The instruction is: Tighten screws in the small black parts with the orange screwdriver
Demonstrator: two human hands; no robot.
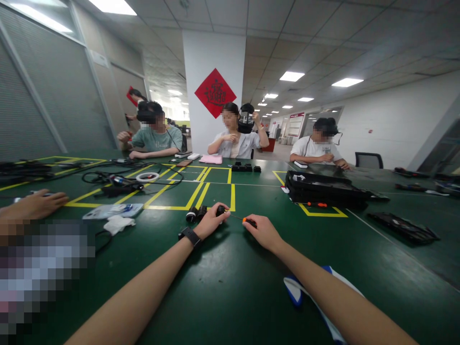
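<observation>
My left hand [213, 219], with a dark watch on its wrist, is closed around a small black cylindrical part [220, 210]. In my right hand [264, 232] is a screwdriver [249, 222] with an orange and black handle. Its thin shaft points left and reaches the part in my left hand; whether the tip touches a screw is too small to tell. Just left of my left hand, several similar black round parts [191, 215] stand on the green table [215, 292].
Yellow tape [168, 208] marks boxes on the table. A black tray [319, 188] and an orange-handled tool [316, 205] lie at right. A blue and white cloth [293, 290] is under my right forearm. Cables [95, 177] and a co-worker's hand [41, 206] are at left. Several people sit opposite.
</observation>
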